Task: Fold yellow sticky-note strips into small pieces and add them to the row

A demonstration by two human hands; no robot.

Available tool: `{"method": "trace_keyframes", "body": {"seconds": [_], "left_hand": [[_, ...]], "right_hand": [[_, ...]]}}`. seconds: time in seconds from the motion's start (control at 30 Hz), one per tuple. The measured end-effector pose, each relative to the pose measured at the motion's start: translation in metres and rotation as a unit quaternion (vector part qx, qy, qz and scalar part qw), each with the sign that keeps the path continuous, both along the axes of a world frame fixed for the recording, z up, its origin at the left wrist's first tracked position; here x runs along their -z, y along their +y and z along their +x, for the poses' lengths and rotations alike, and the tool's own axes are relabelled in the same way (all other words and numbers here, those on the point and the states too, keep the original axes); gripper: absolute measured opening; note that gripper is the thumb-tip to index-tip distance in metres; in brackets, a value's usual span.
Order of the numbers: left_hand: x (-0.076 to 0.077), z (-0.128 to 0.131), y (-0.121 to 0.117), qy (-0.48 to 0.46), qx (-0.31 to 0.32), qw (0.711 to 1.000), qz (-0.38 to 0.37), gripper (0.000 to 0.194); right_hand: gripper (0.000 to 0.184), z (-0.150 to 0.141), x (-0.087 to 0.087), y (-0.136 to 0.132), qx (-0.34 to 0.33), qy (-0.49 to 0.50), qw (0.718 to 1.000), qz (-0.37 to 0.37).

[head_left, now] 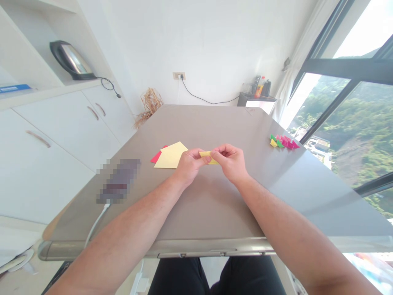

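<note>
A small strip of folded yellow paper [211, 159] is pinched between both of my hands, just above the middle of the table. My left hand [190, 164] grips its left end with thumb and fingers. At the right end, my right hand [231, 162] presses it between thumb and curled fingers. The fingers cover much of the paper. Left of my hands lies a larger pale yellow sheet [170, 156], partly over a red sheet [157, 157].
Several small folded paper pieces [287, 142] in pink, green and yellow sit at the table's right edge. A blurred-out dark device [119, 180] with a white cable [96, 225] lies on the left. The grey table [211, 127] stands by a window.
</note>
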State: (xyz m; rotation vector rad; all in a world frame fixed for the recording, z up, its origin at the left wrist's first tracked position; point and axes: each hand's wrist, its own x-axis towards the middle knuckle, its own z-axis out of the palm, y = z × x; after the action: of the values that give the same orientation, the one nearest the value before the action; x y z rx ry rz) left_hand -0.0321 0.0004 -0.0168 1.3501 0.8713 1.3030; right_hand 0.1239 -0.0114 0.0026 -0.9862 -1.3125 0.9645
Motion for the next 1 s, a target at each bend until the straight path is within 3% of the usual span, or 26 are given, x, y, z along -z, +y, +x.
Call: {"method": "trace_keyframes", "body": {"seconds": [0.2,0.53,0.77,1.0], "left_hand": [[-0.003,0.005,-0.001,-0.019,0.007,1.0,-0.021,0.029],[-0.003,0.006,-0.001,0.006,-0.011,1.0,-0.025,0.028],[-0.002,0.006,0.003,-0.039,-0.026,0.999,-0.014,0.031],[-0.001,0.005,0.006,-0.056,0.0,0.998,-0.013,0.032]], "right_hand": [[0.007,-0.003,-0.002,-0.001,0.045,-0.005,0.999,0.02],[0.011,0.003,-0.001,0.001,0.053,-0.097,0.994,0.022],[0.023,0.007,-0.004,0.002,0.008,-0.095,0.995,-0.009],[0.022,0.009,0.002,0.006,0.013,-0.086,0.996,0.014]]}}
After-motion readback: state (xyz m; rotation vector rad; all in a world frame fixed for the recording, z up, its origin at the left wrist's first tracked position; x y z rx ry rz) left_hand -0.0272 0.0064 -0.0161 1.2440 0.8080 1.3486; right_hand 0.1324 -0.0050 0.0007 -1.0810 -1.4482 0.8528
